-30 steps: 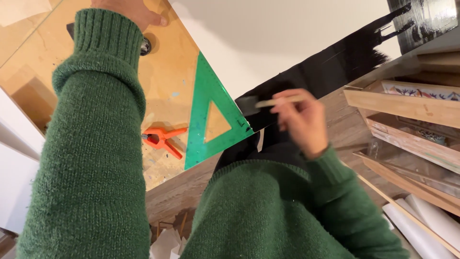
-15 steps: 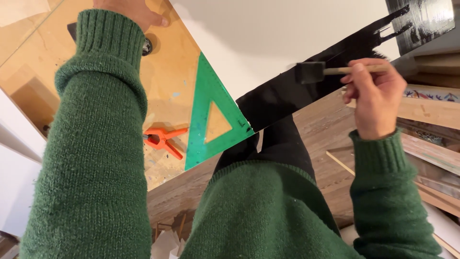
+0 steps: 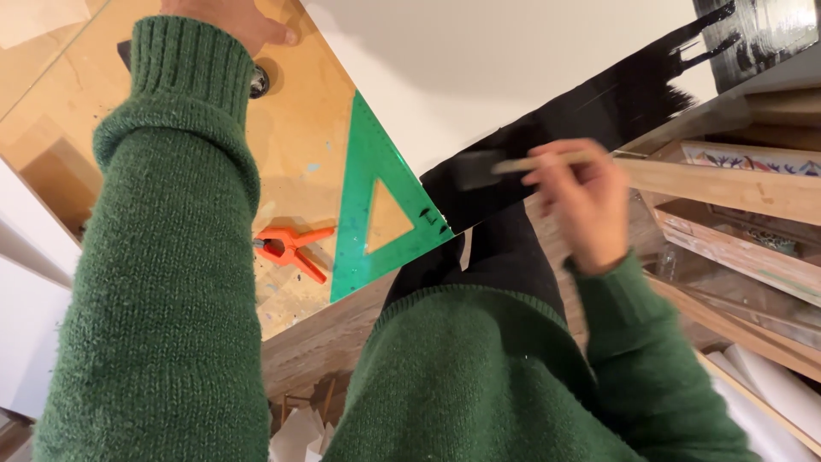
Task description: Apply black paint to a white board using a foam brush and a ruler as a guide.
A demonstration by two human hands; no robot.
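Plywood tabletop [image 3: 299, 154]: L hand [image 3: 231, 21] braces white board [image 3: 513, 60], grip unclear; R hand [image 3: 581, 205] fingers pinch foam brush [image 3: 513, 164], laying black paint [image 3: 581, 120].

The left hand [image 3: 231, 21] is cut off by the top edge; the brush [image 3: 479, 168] is blurred.

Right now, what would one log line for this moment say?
right hand: holds foam brush on black painted strip | left hand: flat on wooden table | nearby: green set square, orange clamp
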